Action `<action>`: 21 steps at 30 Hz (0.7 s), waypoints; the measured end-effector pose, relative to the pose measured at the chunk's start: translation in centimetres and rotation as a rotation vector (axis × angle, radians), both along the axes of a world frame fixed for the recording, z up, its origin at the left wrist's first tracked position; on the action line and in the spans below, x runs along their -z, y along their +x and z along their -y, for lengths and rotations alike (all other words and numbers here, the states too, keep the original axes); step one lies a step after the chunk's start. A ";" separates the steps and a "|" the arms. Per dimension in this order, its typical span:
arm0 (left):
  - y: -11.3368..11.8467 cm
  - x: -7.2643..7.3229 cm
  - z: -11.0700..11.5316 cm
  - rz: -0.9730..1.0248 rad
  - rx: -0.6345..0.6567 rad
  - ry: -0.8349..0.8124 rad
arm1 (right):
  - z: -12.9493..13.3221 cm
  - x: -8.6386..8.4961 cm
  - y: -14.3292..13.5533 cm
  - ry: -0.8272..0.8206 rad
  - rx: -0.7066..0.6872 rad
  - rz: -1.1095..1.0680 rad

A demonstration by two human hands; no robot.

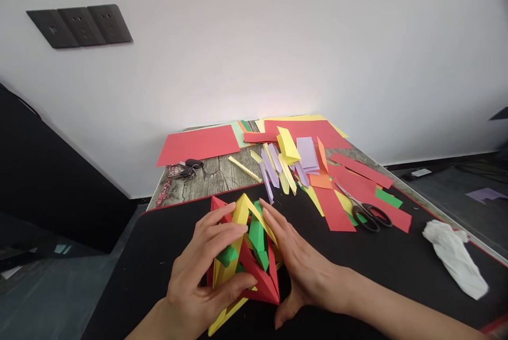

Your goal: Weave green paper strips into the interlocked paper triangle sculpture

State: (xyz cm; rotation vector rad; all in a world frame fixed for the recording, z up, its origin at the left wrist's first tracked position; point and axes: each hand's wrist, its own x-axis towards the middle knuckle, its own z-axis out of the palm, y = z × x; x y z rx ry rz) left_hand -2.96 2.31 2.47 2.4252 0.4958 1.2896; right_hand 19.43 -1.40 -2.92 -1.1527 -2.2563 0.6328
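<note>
Between my two hands sits a folded paper model (257,234) made of interlocked red, yellow and green strips with pointed corners. It is low over the black mat (159,255) near the front; whether it rests on the mat is hidden. My left hand (206,266) grips its left side, fingers over the yellow and green parts and thumb across the front. My right hand (301,266) is curved along the right side, fingertips on the upper yellow edge and thumb apart below the red corner.
Scissors (363,207) with black handles lie on red strips (337,207) at right. Behind are folded yellow and purple pieces (288,170) and red sheets (202,144). A small dark-handled tool (186,169) lies at left, a crumpled white tissue (456,258) at far right. A wall stands behind.
</note>
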 end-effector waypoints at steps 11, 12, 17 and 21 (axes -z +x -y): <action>-0.2 0.0 0.1 -0.035 -0.013 -0.091 | -0.1 1.1 -0.1 0.065 0.018 -0.126; -0.2 0.1 0.2 -0.034 -0.012 -0.104 | -0.1 1.1 -0.1 0.070 0.016 -0.126; -0.4 0.2 0.3 -0.036 -0.010 -0.143 | -0.1 1.0 -0.1 0.097 0.002 -0.130; -0.4 0.2 0.3 -0.049 -0.018 -0.137 | -0.4 0.6 -0.1 0.101 -0.010 -0.144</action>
